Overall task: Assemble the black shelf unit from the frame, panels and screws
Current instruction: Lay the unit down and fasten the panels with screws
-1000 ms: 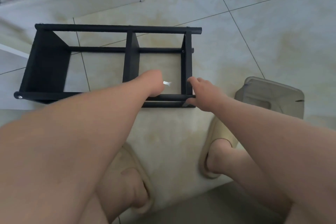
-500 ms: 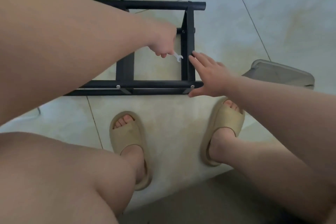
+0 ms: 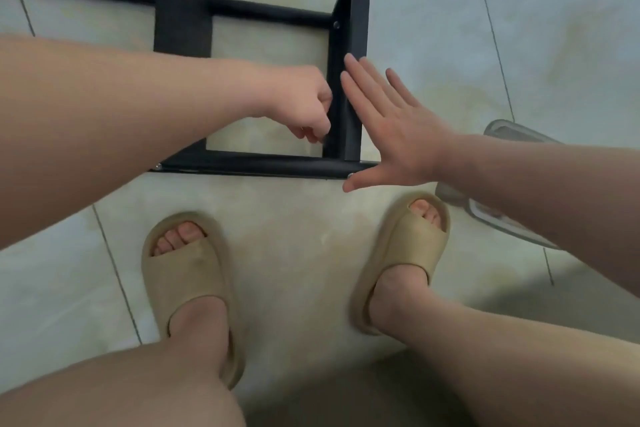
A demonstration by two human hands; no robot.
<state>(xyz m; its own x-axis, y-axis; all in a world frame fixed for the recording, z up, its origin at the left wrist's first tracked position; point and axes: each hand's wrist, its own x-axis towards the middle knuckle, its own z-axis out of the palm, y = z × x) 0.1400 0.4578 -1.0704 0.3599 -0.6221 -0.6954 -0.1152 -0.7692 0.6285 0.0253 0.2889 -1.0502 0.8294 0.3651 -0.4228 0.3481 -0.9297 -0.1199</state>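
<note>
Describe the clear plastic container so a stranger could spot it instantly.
Start at the black shelf frame lying on the tiled floor. Look right of it, past the flat right hand: the container sits partly hidden behind that forearm. It is the only see-through thing, unlike the black frame and beige slippers.

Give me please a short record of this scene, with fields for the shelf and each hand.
shelf unit: black, lying on the tiled floor
left hand: fingers curled, at the inner face of the end panel; what it holds is hidden
right hand: flat, fingers straight, against the outer face of that panel
nearby: clear container, partly behind the right forearm
</note>
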